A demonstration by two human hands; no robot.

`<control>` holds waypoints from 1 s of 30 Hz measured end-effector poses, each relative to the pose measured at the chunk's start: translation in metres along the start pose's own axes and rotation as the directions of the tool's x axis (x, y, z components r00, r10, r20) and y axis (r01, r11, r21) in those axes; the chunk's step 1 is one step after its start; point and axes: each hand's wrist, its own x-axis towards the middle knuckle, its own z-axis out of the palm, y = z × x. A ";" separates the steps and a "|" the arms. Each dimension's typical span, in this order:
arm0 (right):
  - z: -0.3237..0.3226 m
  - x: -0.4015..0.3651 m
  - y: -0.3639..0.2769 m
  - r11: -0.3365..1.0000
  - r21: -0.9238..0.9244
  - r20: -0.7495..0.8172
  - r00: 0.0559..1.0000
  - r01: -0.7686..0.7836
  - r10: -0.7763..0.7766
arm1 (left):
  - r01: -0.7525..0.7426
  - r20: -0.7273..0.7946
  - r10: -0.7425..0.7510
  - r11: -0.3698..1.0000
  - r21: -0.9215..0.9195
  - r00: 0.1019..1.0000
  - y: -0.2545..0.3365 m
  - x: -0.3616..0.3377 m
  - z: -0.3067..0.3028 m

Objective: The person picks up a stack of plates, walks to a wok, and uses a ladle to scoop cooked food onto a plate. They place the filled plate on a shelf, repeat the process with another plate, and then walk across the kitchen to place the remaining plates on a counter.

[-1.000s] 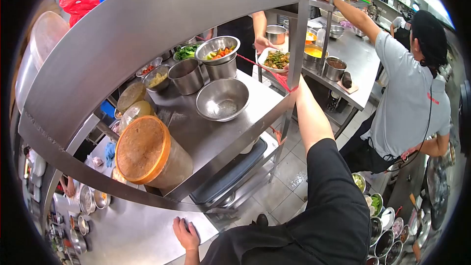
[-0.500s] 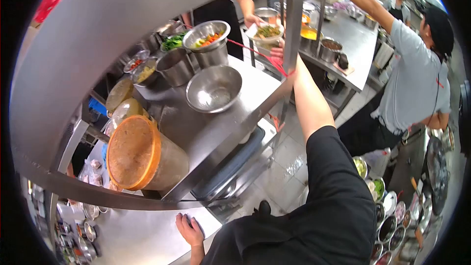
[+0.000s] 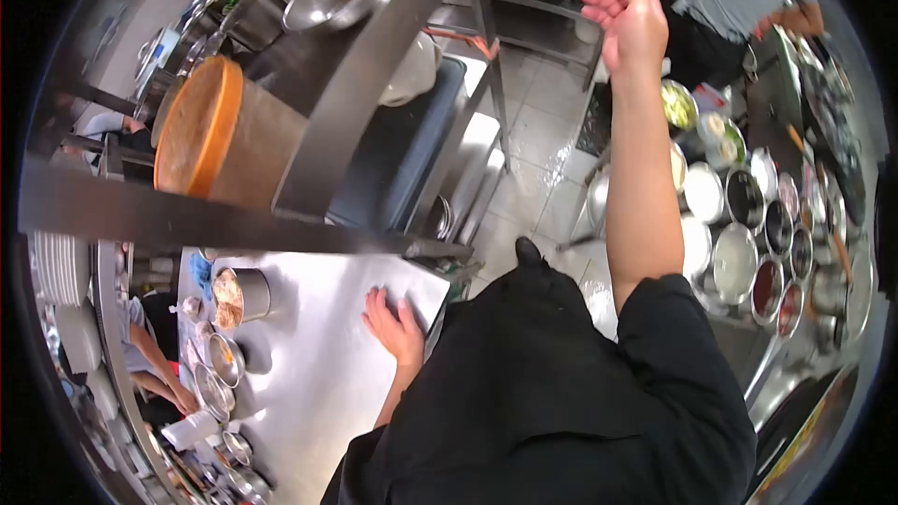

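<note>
The left hand (image 3: 393,323) rests on the desk (image 3: 313,355), whose smooth, softly shining metal sheet lies directly under its loosely spread fingers. The right hand (image 3: 631,23) is raised well apart from it, fingers slightly bent with small gaps between them. Left of the left fingers stands a cylindrical steel pot (image 3: 255,292) filled with something tan and crumbly. Beyond them, on the flat-barred steel rack (image 3: 365,79), sit a cloudy plastic tub (image 3: 262,131) with a rounded orange rim and, farther off, a shiny, wide-mouthed steel bowl (image 3: 323,5). Glossy square floor tiles (image 3: 528,122) show between the two hands, and round containers (image 3: 734,262) crowd below and right of the right fingers. Half a second ago the right fingers were beside a pale dish of greens; they have since swung right, clear of the rack's post, while the left fingers stay on the desk. The view has tipped downward.
</note>
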 end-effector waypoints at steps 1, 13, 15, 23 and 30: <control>-0.006 -0.049 -0.010 0.999 -0.030 0.088 0.996 0.016 -0.014 | -0.036 0.024 0.036 0.999 -0.017 0.999 -0.006 -0.004 0.000; -0.261 -0.501 -0.093 0.369 -0.786 -0.138 0.722 -0.496 0.678 | -0.309 -0.012 0.315 0.922 -0.234 0.949 -0.004 -0.025 -0.013; -0.300 -0.540 -0.137 0.368 -0.786 -0.226 0.785 -0.497 0.576 | -0.432 -0.092 0.422 0.888 -0.159 0.902 -0.008 -0.031 -0.011; -0.358 -0.696 -0.396 0.286 -0.840 -0.540 0.760 -0.461 -0.363 | -0.346 0.282 0.717 0.593 -0.727 0.638 0.150 -0.143 0.004; -0.397 -0.909 -0.603 0.530 -0.710 -0.608 0.023 -0.465 -0.794 | -0.136 0.384 0.912 0.402 -0.905 0.143 0.285 -0.380 0.000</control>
